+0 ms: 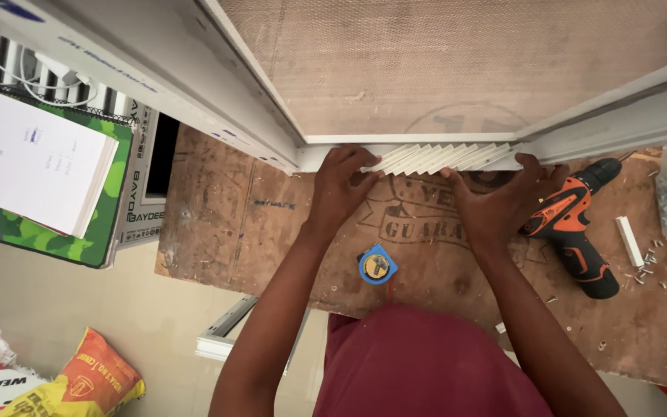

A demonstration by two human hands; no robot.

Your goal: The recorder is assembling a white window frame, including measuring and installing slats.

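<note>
Both hands press a white pleated mesh strip [445, 158] against the lower rail of a white window frame [272, 131]: left hand [343, 184] w/ fingers curled on the strip's left end, right hand [503, 197] spread over its right end. Pleats sit bunched along the rail, seemingly not yet fully seated. Nearby on the worn plywood surface [225, 224]: blue-yellow tape measure [377, 265], orange-black cordless drill [577, 224], scattered screws.

Soft, even daylight over my workbench [225, 224], faint shadows under my hands, mild glare on the white frame [194, 85], sharp centre, slight wide-angle stretch and softness at the edges
</note>
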